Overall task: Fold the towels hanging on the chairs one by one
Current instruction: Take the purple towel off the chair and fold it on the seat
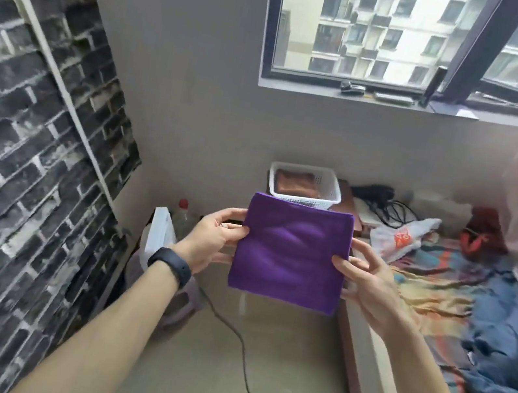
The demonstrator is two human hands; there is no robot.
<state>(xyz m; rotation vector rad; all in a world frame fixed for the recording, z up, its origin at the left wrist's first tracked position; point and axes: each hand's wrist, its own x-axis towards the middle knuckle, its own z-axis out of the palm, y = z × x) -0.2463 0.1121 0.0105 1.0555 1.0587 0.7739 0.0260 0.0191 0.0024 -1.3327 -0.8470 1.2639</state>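
Observation:
A purple towel (291, 253), folded into a flat square, is held up in the air in front of me above the floor. My left hand (214, 238) grips its left edge, thumb on top; a black band sits on that wrist. My right hand (364, 277) grips its right edge. Just behind the towel stands a white plastic basket (332, 188) with a folded brown towel (297, 182) lying inside it. No chair is in view.
A bed (460, 298) with a striped sheet, blue clothes (510, 344) and a plastic bag (405, 236) runs along the right. A dark brick wall (17, 156) is on the left. A bottle (182, 214), a white box (159, 231) and a floor cable (244, 358) lie below.

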